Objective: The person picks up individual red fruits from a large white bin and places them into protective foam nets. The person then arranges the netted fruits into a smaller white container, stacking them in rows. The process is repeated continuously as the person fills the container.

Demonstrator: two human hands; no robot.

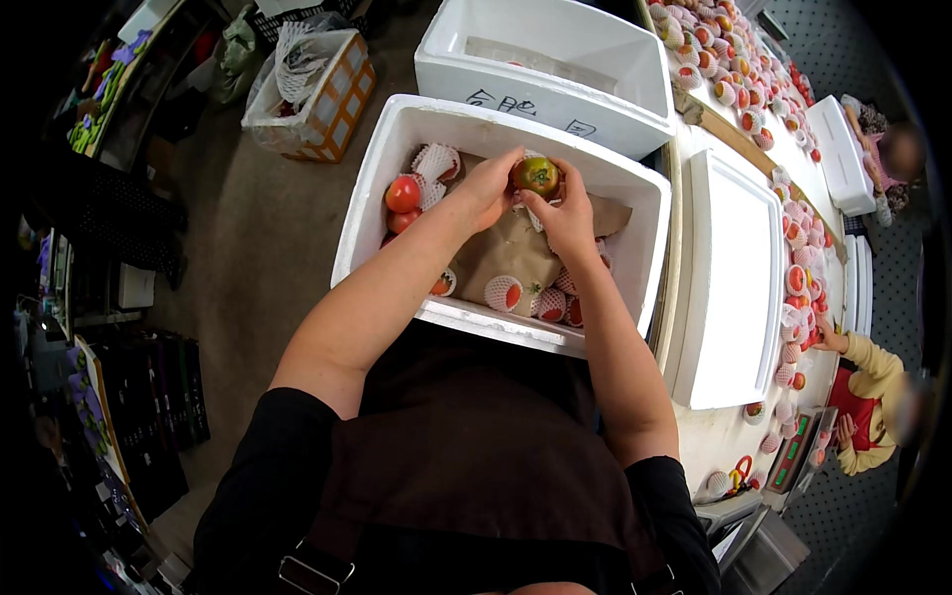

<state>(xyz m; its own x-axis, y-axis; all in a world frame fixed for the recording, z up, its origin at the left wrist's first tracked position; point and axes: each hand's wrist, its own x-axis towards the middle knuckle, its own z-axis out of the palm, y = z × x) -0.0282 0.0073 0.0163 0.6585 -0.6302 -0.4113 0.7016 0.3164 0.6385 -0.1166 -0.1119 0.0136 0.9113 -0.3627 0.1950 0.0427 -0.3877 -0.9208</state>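
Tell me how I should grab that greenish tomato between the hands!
Probably by its plump sides, from left and right, as the left hand and right hand do. The greenish tomato is round, and its leafy top faces the camera, so side holds leave that free.

An orange-and-white basket (pixel 342 114) stands on the floor (pixel 238 288); a white foam lid (pixel 732 288) lies on the counter (pixel 716 441), and beyond are a scale (pixel 791 451) and a person (pixel 861 397) in yellow sleeves and a red apron
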